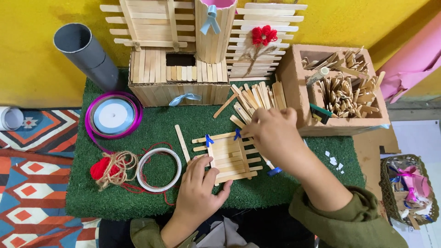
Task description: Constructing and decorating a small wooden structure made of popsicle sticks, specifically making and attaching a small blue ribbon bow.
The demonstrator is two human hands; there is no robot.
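Where hands [197, 188] meet: stick panel [228, 157].

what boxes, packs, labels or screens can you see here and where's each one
No labels, signs or screens show.
Cardboard box: right of the mat, brown, open-topped, compartments full of craft sticks.
Stick-clad box: back of the green mat, rectangular, pale wood, blue bow in front.
Woven basket: far right, brownish, holding ribbon scraps.
Ribbon spool: left on the mat, round, purple rim, pale blue centre.

Home craft corner, set up on the floor.
Marked by a green turf mat [151, 133] over a patterned rug [32, 183], wooden stick models [183, 55], a cardboard box of sticks [342, 89], a ribbon spool [113, 115], against a yellow wall [27, 55].
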